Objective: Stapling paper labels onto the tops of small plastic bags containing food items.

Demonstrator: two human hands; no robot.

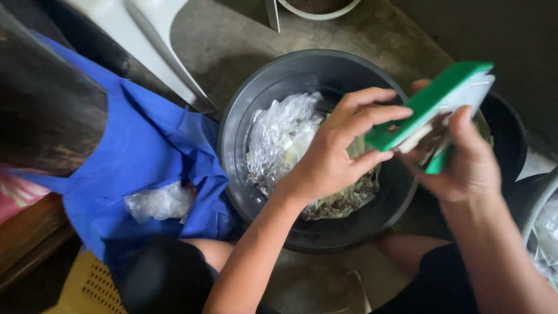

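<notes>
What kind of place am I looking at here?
Likely a home yard or back kitchen floor: bare concrete floor, a dark basin of scraps in clear plastic, both hands holding a green tool.

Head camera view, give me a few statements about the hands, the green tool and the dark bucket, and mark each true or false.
1. Both hands, left hand and right hand, grip the flat green plastic tool. True.
2. The tool is held above the round dark plastic bucket. True.
3. The bucket contains only water. False: it holds crumpled clear plastic bags and scraps.
4. The blue cloth lies inside the bucket. False: it lies beside it, to the left.
</notes>
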